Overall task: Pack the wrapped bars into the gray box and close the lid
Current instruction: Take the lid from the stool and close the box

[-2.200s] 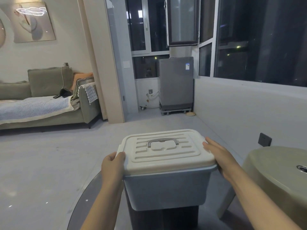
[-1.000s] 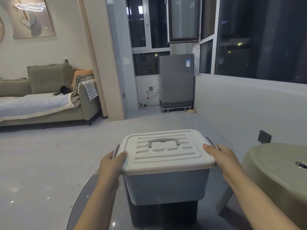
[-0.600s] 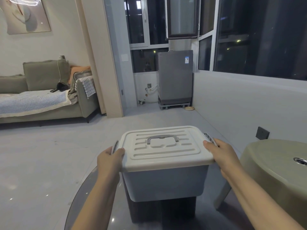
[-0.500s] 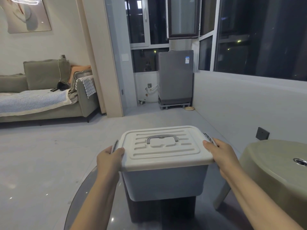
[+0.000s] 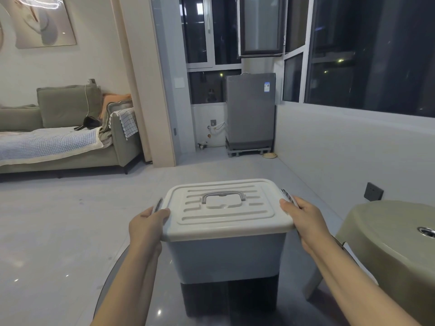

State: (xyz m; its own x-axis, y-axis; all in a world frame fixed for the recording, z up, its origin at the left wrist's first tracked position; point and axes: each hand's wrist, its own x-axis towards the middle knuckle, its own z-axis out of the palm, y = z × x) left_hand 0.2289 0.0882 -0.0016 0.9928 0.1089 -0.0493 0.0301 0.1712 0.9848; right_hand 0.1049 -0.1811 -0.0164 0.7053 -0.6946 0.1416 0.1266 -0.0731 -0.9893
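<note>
Head view: the gray box (image 5: 226, 255) sits on a glass table (image 5: 131, 290), its white lid (image 5: 226, 208) on top. Left hand (image 5: 146, 225) and right hand (image 5: 303, 220) curl over the side latches (bars hidden inside, if any), thumbs on the lid's edges.

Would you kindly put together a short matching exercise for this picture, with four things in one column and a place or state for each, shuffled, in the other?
Things:
1. lid
2. left hand
3. right hand
4. gray handle

Places or states:
a. lying flat in the middle of the lid
b. at the clip on the box's right end
c. sitting on top of the gray box
d. at the clip on the box's left end

Pairs: 1-c, 2-d, 3-b, 4-a
</note>
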